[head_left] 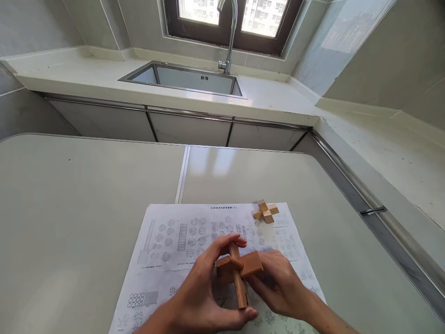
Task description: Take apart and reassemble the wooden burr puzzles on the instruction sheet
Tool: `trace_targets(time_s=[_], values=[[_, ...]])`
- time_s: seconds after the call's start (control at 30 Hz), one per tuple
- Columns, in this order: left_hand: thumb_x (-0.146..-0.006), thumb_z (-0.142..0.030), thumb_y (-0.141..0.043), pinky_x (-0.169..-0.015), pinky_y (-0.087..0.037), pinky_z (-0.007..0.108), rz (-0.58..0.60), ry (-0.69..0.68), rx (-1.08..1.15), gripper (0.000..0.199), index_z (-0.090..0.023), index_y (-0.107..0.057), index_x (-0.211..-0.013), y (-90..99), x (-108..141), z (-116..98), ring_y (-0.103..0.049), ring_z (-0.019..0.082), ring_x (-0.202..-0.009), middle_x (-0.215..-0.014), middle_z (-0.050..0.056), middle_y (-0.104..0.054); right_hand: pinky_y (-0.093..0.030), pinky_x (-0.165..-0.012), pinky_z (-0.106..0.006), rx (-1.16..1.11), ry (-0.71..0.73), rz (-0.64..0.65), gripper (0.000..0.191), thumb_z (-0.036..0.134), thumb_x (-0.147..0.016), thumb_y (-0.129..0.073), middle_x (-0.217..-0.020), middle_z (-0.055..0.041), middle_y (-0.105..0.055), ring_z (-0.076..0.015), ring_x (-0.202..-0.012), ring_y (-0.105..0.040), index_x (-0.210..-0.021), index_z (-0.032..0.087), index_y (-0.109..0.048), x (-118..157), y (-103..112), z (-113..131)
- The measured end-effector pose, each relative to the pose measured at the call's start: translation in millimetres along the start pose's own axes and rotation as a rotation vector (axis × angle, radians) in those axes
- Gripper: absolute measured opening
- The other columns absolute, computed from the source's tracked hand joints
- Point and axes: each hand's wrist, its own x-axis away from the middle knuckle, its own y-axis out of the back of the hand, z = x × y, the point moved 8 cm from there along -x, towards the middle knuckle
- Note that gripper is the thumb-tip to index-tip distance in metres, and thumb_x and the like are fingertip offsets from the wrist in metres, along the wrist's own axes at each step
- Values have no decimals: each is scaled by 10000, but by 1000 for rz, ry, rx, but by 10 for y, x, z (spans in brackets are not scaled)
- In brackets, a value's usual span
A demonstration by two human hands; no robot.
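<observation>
A reddish-brown wooden interlocking puzzle (pixel 251 264) is held between both hands, above a printed sheet. Its round rod (pixel 239 288) runs through the crossing of the blocky pieces. With the thumb at the rod's near end and the fingers at its far end, my left hand (pixel 205 287) spans the puzzle. My right hand (pixel 278 280) grips the block on the right side, its fingertips partly hidden beneath. Past the hands, a smaller light wooden cross-shaped puzzle (pixel 266 212) rests on the sheet's far right corner.
The white paper (pixel 163 260) with printed diagrams lies on a pale table (pixel 69 222) with a seam strip. Beyond the table is a counter (pixel 271 99) with a sink (pixel 184 76) and a faucet (pixel 229 41) under a window. Another counter runs along the right.
</observation>
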Motion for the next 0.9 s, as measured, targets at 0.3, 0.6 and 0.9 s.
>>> trace_targets(time_s=[0.3, 0.6, 0.9], values=[[-681, -193, -906, -1055, -581, 413, -40, 26, 61, 949, -300, -425, -1493, 16, -15, -13, -634, 321, -1267, -1451, 136, -541, -318, -541, -284, 38, -27, -26, 123, 160, -1035, -519, -674, 25, -567, -137, -536, -479, -942, 226, -565, 44, -37, -29], [-739, -217, -882, -992, -601, 398, -37, 103, 276, 869, -316, -439, -1480, 12, -33, 30, -656, 299, -1220, -1396, 127, -558, -403, -597, -282, -66, -95, -4, 112, 230, -1049, -532, -746, -1, -668, -151, -593, -567, -1037, 237, -642, 20, -22, -78], [-797, -481, -851, -1116, -478, 560, 107, 248, 385, 871, -306, -430, -1540, -25, -6, 144, -622, 346, -1259, -1461, 146, -555, -351, -515, -272, -111, -77, -6, 237, 322, -1011, -536, -584, 37, -547, -135, -498, -471, -790, 240, -552, -8, -16, -51]])
